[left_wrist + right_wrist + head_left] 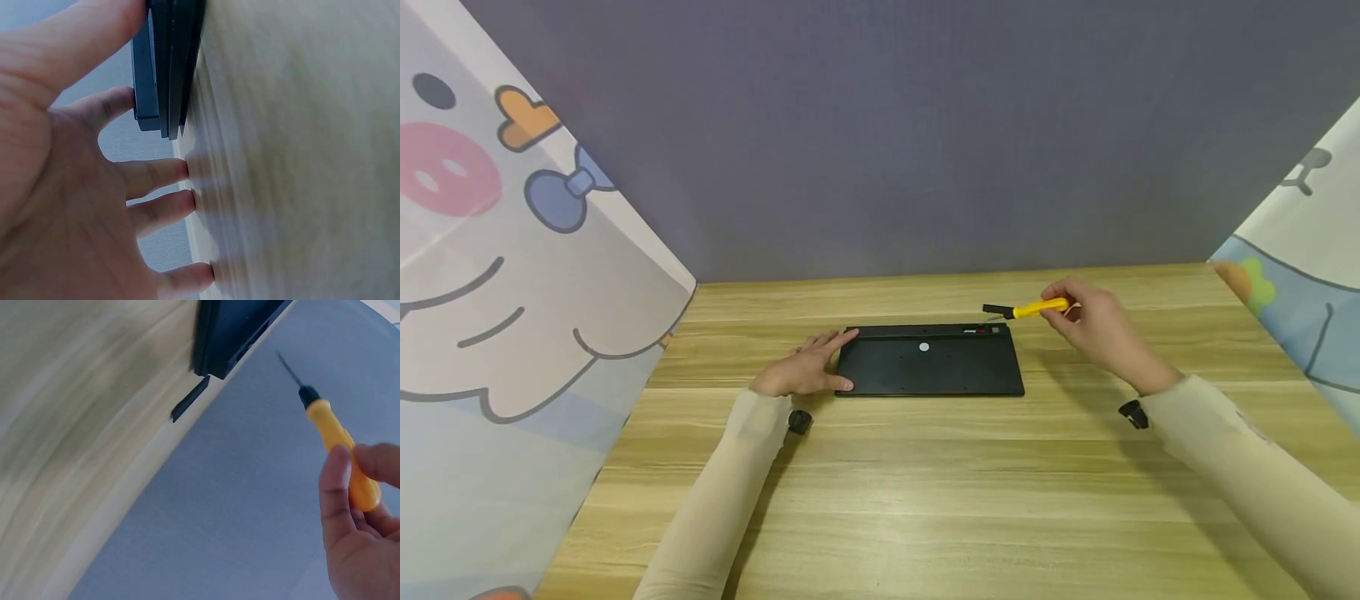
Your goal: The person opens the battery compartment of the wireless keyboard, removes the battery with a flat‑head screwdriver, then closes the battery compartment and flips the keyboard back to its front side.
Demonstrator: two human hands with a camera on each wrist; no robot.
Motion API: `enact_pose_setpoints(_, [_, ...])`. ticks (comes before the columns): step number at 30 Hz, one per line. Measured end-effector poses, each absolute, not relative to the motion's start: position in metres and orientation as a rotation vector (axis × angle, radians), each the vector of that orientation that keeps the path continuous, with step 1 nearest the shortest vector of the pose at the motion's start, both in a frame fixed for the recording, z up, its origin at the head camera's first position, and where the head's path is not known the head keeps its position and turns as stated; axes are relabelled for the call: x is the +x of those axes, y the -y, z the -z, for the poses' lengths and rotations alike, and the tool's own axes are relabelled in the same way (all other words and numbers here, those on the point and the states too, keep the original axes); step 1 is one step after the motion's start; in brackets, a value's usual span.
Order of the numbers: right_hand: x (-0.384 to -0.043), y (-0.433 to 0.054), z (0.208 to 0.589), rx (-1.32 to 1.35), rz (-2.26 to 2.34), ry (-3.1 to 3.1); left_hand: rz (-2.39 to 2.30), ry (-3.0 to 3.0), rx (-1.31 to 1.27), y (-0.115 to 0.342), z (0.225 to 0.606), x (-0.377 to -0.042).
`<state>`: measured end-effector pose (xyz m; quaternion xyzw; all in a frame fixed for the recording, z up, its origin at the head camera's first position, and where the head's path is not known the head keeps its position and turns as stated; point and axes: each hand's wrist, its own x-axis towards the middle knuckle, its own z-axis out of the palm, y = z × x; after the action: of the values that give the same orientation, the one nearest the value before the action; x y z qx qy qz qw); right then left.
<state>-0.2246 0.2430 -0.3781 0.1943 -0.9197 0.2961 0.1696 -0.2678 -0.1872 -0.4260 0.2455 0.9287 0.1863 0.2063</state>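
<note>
A black keyboard (928, 367) lies with its underside up on the table, a round white sticker near its middle. The thumb and index finger of my left hand (803, 369) rest on its left edge, spread apart; in the left wrist view the other fingertips (187, 203) touch the tabletop. My right hand (1093, 325) pinches the yellow handle of a screwdriver (340, 444) between thumb and fingers. Its thin shaft points left, over the keyboard's far right corner in the head view. A small black strip (190, 400) lies on the table beside the keyboard.
The wood-grain table (887, 483) ends at a grey upright panel (925, 150) behind the keyboard. Cartoon-printed cloths hang at the left (512, 275) and right (1322, 250) sides. Black wrist cameras sit below both wrists.
</note>
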Motion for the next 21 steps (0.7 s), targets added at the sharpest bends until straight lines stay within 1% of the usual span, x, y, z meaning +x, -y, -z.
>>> enact_pose_setpoints(8, [-0.235,-0.226,0.364,0.478,-0.87,2.607,-0.515,-2.587,0.674,0.186,0.426,-0.268])
enact_pose_setpoints(21, [-0.249,-0.212,0.361,0.542,-0.83,2.578,-0.523,-2.582,0.683,0.187,0.426,-0.268])
